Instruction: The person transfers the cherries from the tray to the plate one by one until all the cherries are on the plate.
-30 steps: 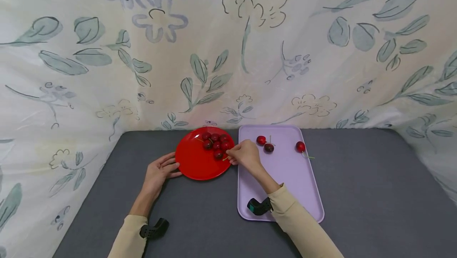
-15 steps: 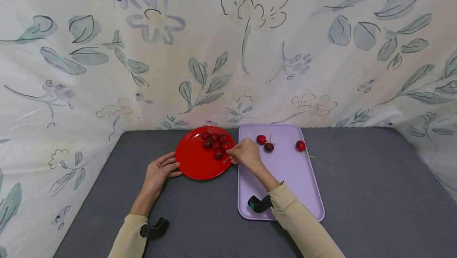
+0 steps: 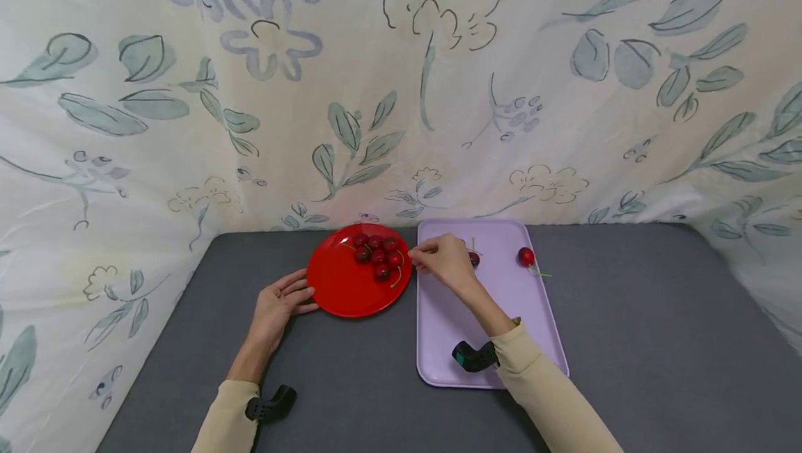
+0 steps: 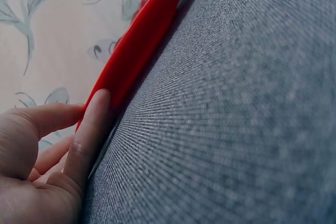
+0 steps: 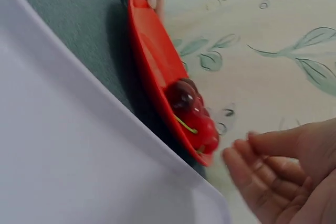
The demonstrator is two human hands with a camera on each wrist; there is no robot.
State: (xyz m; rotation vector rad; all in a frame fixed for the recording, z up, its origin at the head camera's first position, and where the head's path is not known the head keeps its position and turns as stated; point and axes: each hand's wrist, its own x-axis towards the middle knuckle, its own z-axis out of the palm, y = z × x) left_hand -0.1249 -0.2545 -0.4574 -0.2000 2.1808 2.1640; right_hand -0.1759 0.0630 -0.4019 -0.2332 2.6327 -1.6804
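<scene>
A round red plate (image 3: 344, 293) holds a cluster of dark red cherries (image 3: 378, 256) toward its back right. My left hand (image 3: 280, 298) pinches the plate's left rim, one finger over the edge and the thumb against the outer wall, as the left wrist view shows. Just off the opposite rim is my right hand (image 3: 445, 258), fingers loosely bent and thumb apart from them, holding nothing. In the right wrist view a bright red cherry (image 5: 203, 134) with a green stem lies near the plate's edge.
A lilac tray (image 3: 489, 321) lies right of the plate, under my right forearm. On it are a dark cherry (image 3: 474, 259), partly hidden by my hand, and a red cherry (image 3: 525, 256) with its stem over the rim. Behind the grey table (image 3: 639, 328) hangs a floral cloth (image 3: 376, 91).
My right hand has let go of a cherry's stem at the plate's right edge and moved right and slightly back, over the tray. The left hand stays at the rim.
</scene>
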